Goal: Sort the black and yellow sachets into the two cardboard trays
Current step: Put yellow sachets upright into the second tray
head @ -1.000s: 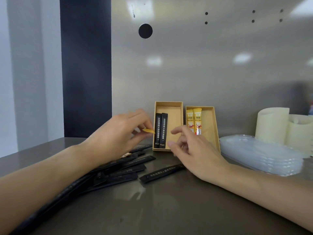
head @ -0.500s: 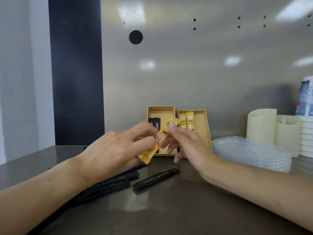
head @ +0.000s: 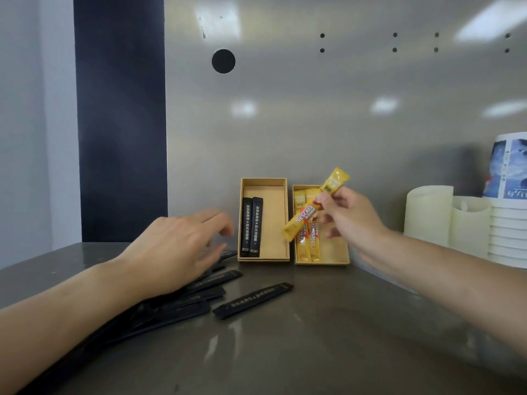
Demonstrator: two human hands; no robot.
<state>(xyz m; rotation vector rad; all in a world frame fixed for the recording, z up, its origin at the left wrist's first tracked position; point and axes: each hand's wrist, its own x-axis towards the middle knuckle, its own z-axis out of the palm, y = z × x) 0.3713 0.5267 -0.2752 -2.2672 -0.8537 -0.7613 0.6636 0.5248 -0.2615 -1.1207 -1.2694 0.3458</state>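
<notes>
My right hand (head: 349, 218) pinches a yellow sachet (head: 302, 220) and holds it tilted in the air above the right cardboard tray (head: 333, 256). Two yellow sachets (head: 308, 246) lie in that tray. The left cardboard tray (head: 273, 220) holds two black sachets (head: 251, 226) along its left side. My left hand (head: 176, 249) hovers open, fingers spread, over a pile of black sachets (head: 176, 306) on the counter. One loose black sachet (head: 253, 300) lies apart, in front of the trays.
The grey metal counter (head: 313, 352) ends at a steel back wall. On the right stand two cream cylinders (head: 427, 213), a stack of paper cups (head: 509, 223) and clear plastic lids, mostly hidden behind my right forearm.
The yellow sachet passed from my left hand to my right hand, which carried it right over the yellow tray. My left hand let go and dropped back over the black pile.
</notes>
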